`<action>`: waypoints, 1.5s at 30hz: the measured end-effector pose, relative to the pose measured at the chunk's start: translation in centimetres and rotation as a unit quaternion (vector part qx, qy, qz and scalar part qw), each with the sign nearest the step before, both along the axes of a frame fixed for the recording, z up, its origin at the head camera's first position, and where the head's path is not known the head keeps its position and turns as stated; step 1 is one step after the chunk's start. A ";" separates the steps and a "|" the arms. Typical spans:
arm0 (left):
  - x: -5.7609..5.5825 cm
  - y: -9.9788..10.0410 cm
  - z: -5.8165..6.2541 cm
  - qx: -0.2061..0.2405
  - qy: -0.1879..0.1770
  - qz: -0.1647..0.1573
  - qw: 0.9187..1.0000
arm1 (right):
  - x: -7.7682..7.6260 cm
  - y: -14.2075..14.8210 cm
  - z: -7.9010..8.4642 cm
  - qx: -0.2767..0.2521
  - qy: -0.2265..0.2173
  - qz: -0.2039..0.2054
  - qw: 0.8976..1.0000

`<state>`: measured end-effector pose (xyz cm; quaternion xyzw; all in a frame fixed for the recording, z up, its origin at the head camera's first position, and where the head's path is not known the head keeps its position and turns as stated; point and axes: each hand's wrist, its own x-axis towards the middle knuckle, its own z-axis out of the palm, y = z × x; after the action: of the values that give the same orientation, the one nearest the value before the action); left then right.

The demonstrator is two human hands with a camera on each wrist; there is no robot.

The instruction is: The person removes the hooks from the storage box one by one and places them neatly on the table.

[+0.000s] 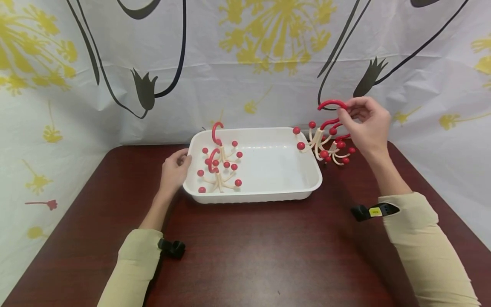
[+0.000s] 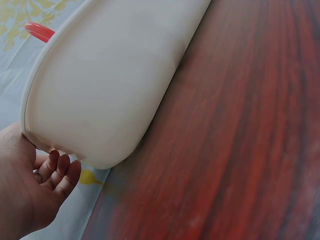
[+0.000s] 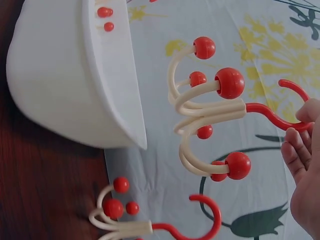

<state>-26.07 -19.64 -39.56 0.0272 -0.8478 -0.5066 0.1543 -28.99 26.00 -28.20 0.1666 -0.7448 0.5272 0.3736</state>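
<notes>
My right hand (image 1: 370, 125) pinches a ball-tipped hanger (image 1: 317, 138) by its red hook, with the cream curved prongs and red balls hanging below. In the right wrist view this hanger (image 3: 222, 108) shows beside and above the end of the white tray (image 3: 55, 75). A second ball-tipped hanger (image 3: 125, 227) stands lower, right of the tray. My left hand (image 1: 172, 172) grips the tray (image 1: 253, 197) at its left end, fingertips under the rim in the left wrist view. Inside the tray's left part stand two similar hangers, a rear one (image 1: 222, 153) and a front one (image 1: 218, 181).
The dark reddish-brown wooden table (image 1: 245, 256) carries the tray near its back edge. Right behind it hangs a white curtain (image 1: 245, 98) with yellow and dark flower prints. Black wrist devices sit on both sleeves.
</notes>
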 end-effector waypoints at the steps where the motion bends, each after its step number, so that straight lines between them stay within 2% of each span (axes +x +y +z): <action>1: 0.0 0.0 0.0 0.000 0.001 0.000 1.000 | 0.1 0.3 0.0 -0.006 0.001 0.002 1.000; 4: 0.0 0.0 0.0 0.001 0.003 0.000 1.000 | 0.3 1.1 0.2 -0.019 0.001 0.005 1.000; 21: 0.0 0.1 -0.1 0.003 0.005 0.000 1.000 | 1.6 6.7 0.3 -0.041 -0.010 -0.044 0.998; 29: 0.0 0.1 0.0 0.005 0.003 0.000 1.000 | 2.3 9.2 0.0 -0.016 -0.020 -0.101 0.995; 35: 0.0 0.1 -0.1 0.004 0.002 0.002 1.000 | 2.2 11.0 -0.5 0.015 -0.027 -0.146 0.989; 45: 0.0 0.0 -0.1 0.003 0.002 0.002 1.000 | 1.9 12.9 -1.2 0.014 -0.051 -0.186 0.981</action>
<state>-26.03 -19.60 -39.66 0.0283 -0.8458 -0.5092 0.1565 -27.07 38.91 -29.38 0.0030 -0.7883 0.4456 0.4243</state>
